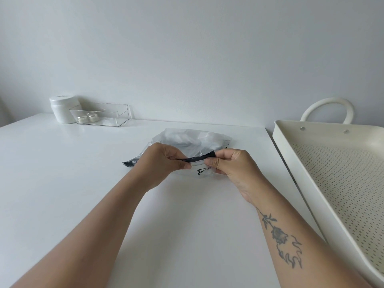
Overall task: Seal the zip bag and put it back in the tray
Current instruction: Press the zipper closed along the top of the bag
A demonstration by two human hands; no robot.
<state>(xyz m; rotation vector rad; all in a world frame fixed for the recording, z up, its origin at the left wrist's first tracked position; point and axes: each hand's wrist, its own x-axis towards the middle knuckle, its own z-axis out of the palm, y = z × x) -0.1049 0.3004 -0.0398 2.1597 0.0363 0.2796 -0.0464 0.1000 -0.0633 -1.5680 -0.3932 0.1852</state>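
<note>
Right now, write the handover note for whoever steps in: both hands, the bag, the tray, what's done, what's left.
Left hand: pinching the black zip strip of the zip bag, near its middle.
Right hand: pinching the same strip further right; both grips closed on it.
Zip bag: lying on the white table, something pale inside; strip's left end sticks out past the left hand.
Tray: perforated, cream, at the table's right; nothing visible inside.
Done: bag is out and both hands are on the seal.
Left: whether any of the strip is sealed is unclear; press it along, then place the bag in the tray.
</note>
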